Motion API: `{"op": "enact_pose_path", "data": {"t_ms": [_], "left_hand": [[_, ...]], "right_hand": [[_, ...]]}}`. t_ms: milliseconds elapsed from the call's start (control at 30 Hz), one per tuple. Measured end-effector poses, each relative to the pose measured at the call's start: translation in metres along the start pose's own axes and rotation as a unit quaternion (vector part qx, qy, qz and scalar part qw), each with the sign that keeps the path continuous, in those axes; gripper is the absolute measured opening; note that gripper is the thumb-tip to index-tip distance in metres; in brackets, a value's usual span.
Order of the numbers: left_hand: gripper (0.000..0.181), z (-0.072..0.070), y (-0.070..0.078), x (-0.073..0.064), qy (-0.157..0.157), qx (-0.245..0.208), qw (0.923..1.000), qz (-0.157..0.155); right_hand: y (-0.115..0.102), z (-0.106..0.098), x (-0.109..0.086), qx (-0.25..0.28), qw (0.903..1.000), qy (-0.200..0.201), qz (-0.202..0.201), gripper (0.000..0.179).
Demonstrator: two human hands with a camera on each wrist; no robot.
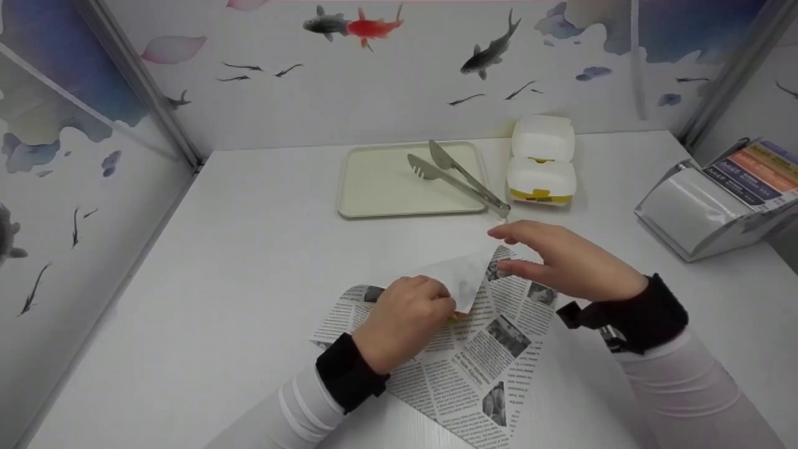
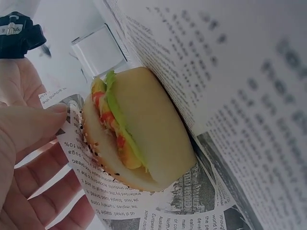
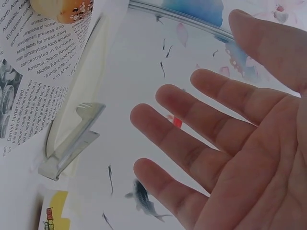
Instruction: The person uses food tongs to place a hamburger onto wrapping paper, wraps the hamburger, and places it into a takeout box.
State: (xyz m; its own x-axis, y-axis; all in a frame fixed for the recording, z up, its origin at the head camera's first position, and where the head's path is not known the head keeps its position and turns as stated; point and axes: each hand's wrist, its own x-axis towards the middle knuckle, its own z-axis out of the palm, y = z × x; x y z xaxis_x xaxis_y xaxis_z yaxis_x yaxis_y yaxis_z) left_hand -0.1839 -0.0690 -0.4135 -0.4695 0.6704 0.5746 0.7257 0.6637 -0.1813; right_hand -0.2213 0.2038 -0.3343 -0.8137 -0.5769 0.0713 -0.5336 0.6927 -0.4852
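A sheet of newsprint-patterned wrapping paper [image 1: 449, 393] lies on the table with a corner folded over, its plain white side [image 1: 458, 274] showing. Inside it sits a burger [image 2: 156, 127], a sesame bun with lettuce, yellow filling and red sauce; the head view shows only a sliver of it beside the left hand. My left hand [image 1: 408, 315] pinches the folded paper between thumb and fingers, over the burger. To the right, my right hand [image 1: 576, 265] hovers above the paper's far right corner, its fingers extended and holding nothing.
Metal tongs [image 1: 464, 181] lie across the right side of a pale green tray [image 1: 380, 184] at the back. Beside it stands an opened white and yellow burger box [image 1: 542, 159]. At the right edge is a dispenser [image 1: 704, 206] with colourful labelled packs. A patterned wall closes the table's back.
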Motion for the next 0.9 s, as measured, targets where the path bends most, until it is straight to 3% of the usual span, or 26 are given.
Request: {"op": "enact_pose_path", "data": {"t_ms": [167,400,600,900], "left_hand": [[0.003,-0.005,-0.002,-0.001,-0.04,-0.029,0.9988,-0.003],[0.012,-0.009,-0.007,-0.002,-0.084,-0.052,0.9951,-0.008],[0.021,-0.009,-0.014,-0.003,-0.135,-0.066,0.9886,-0.004],[0.027,-0.01,-0.024,-0.005,-0.152,-0.088,0.9844,-0.004]], "right_hand": [[0.0,-0.002,-0.001,-0.005,1.0,0.005,-0.006,0.054],[0.002,-0.005,-0.007,-0.006,0.9998,0.019,-0.008,0.052],[0.003,-0.002,-0.011,-0.02,0.9998,-0.005,0.001,0.053],[-0.001,-0.004,-0.016,-0.04,0.9991,-0.002,-0.01,0.053]]}}
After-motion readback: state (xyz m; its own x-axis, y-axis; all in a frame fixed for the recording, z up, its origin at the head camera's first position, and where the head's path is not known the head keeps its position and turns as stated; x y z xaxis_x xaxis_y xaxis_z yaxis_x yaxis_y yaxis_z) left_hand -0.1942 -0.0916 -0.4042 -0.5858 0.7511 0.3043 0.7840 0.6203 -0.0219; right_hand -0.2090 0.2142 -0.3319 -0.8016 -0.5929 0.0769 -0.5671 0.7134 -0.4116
